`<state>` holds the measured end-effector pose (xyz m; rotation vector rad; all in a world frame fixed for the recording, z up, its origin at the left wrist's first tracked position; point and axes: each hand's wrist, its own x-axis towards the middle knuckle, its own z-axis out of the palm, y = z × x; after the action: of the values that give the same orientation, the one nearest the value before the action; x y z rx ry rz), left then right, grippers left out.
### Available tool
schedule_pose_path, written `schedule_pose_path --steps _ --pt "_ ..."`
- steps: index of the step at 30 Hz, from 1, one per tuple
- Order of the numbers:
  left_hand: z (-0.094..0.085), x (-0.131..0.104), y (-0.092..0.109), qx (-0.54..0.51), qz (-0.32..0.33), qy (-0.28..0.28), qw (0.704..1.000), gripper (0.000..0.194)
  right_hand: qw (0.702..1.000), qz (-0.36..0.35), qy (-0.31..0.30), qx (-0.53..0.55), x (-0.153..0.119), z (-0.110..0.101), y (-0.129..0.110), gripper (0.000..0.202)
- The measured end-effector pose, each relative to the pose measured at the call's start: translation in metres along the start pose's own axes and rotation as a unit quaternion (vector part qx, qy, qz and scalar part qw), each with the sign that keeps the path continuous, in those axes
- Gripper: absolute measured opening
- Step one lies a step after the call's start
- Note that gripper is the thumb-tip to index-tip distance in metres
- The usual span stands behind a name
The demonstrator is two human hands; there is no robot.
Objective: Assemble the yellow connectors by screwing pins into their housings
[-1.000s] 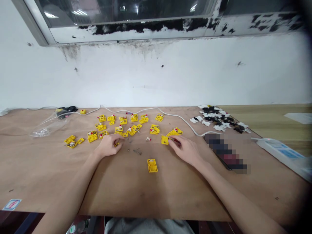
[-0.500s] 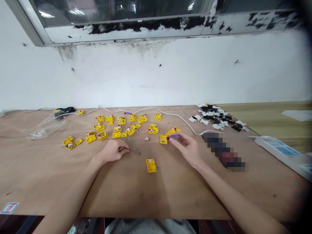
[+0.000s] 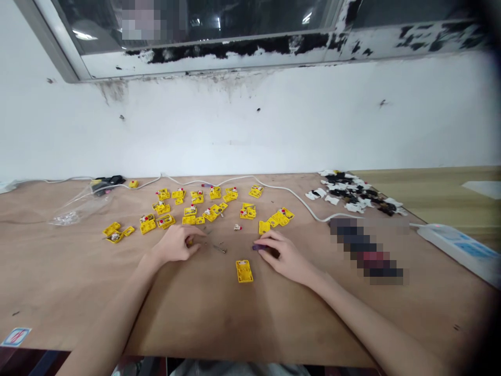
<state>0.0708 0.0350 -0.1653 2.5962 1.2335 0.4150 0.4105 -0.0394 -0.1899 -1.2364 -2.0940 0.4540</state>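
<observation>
My right hand [image 3: 284, 257] has its fingers closed around the purple handle of a screwdriver [image 3: 258, 247], low over the table; the shaft cannot be made out. My left hand [image 3: 174, 244] rests on the table with thumb and forefinger apart. A bit of yellow shows behind its fingers, and I cannot tell whether it is touched. Between the hands lie small metal parts [image 3: 219, 249] and a small white piece with a red tip [image 3: 237, 227]. Nearer to me sits an open yellow plastic housing [image 3: 244, 271] with its hollow side up.
Several yellow housings with parts [image 3: 213, 212] spread across the table's far half. A white cable [image 3: 289, 189] runs behind them to a power strip [image 3: 457, 248]. Black and white pieces [image 3: 352, 190] are heaped at the far right. A clear plastic bag [image 3: 70, 211] lies left.
My right hand has moved left and down toward the table with the screwdriver, whose shaft no longer shows. My left hand's thumb and forefinger have spread apart. The view has shifted slightly.
</observation>
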Motion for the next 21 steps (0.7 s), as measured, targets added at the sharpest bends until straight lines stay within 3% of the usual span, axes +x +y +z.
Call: schedule_pose_path --steps 6,11,16,21 --pt "-0.018 -0.004 -0.022 -0.04 -0.083 -0.062 0.994 0.039 1.0 -0.002 -0.002 -0.005 -0.001 0.01 0.009 0.025" --pt "-0.017 -0.003 -0.022 -0.035 -0.104 -0.093 0.99 0.022 1.0 -0.006 -0.001 -0.001 -0.001 0.008 0.009 0.026" --pt "-0.015 -0.001 -0.012 -0.012 -0.081 -0.049 0.995 0.035 1.0 -0.006 -0.007 -0.006 -0.002 0.01 0.011 0.025" --pt "-0.016 -0.003 -0.018 0.094 -0.137 -0.014 0.986 0.038 1.0 -0.009 -0.011 -0.005 -0.001 0.009 0.01 0.024"
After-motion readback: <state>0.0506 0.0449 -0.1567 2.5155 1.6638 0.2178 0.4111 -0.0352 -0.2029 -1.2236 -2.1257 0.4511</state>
